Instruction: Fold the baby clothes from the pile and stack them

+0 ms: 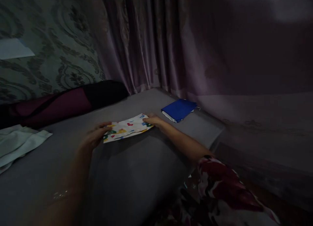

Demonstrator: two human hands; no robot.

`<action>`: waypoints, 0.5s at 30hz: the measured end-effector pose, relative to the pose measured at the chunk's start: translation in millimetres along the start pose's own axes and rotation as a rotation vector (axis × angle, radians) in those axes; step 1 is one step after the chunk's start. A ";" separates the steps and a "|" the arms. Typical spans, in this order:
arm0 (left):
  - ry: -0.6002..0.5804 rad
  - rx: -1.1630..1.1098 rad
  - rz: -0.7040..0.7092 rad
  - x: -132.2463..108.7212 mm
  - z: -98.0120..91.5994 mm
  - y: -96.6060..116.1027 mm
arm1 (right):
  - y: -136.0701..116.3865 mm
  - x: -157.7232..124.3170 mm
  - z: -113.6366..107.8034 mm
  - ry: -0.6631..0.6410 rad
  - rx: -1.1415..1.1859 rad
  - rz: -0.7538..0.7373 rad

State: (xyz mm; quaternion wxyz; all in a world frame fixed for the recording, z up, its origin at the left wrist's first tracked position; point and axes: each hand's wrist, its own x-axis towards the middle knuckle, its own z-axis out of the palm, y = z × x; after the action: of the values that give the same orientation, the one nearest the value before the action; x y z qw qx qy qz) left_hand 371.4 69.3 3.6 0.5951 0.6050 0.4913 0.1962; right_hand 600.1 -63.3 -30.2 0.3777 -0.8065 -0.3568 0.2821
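Between my two hands is a folded white cloth [128,126] printed with small red, yellow, blue and green figures. My left hand [96,134] grips its left end, fingers closed around the edge. At the right end, my right hand [154,120] pinches the cloth with the thumb on top. The cloth is held just over the grey bed surface [132,167], nearly level. Beyond my right hand lies a flat folded blue cloth [179,109] with a white layer showing along its near edge.
A loose white cloth [19,144] lies at the far left. Along the wall stretches a long maroon and black bag [73,100]. Purple curtains [151,40] hang behind the bed's far corner, and the bed's edge [217,138] drops off at the right.
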 end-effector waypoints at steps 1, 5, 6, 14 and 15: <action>-0.026 -0.017 0.016 -0.2 12.8 4.7 | 7.2 -0.9 -15.8 0.007 0.018 0.001; -0.134 -0.093 0.090 -1.1 68.1 23.7 | 33.2 -2.9 -83.1 0.106 0.142 0.015; -0.162 -0.105 0.113 -1.6 82.3 28.5 | 38.8 -2.9 -100.0 0.125 0.163 0.029; -0.348 -0.164 0.210 3.6 196.5 49.6 | 74.4 5.8 -209.1 0.260 -0.092 0.134; -0.360 -0.195 0.198 4.9 210.3 50.2 | 78.2 8.3 -218.2 0.279 -0.158 0.161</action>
State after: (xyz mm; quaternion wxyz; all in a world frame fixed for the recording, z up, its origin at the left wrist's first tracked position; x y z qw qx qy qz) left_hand 564.5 -27.9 2.6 0.7067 0.6151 0.2940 0.1892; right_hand 791.4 -181.8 26.2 0.3349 -0.8911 -0.2562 0.1680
